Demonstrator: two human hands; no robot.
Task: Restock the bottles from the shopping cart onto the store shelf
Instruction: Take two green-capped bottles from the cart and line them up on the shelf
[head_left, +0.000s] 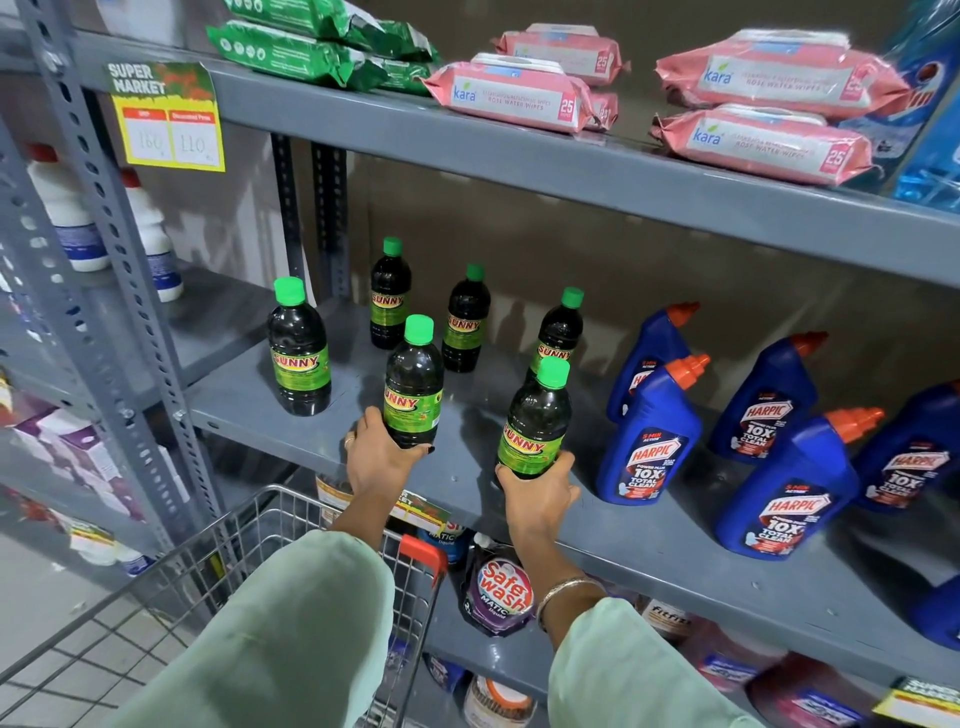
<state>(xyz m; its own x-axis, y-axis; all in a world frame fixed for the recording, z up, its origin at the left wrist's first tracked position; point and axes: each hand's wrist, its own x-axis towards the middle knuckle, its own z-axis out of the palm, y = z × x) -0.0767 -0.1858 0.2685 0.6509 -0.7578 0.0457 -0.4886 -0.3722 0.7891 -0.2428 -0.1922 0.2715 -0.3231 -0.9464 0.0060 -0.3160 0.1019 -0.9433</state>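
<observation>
You are standing in a shop, in the cleaning-goods aisle of a supermarket. The grey metal shelf (623, 525) carries many copies of the same products: green-capped Sunny bottles (300, 353), blue Harpic bottles (647, 441) and pink wipes packs (511, 96). A yellow price tag (169, 119) reads "Super Market", and a wire shopping cart (218, 551) stands below you.

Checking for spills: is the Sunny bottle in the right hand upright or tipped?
Upright: the Sunny bottle stands on the shelf, green cap on top, right hand gripping its base.
</observation>
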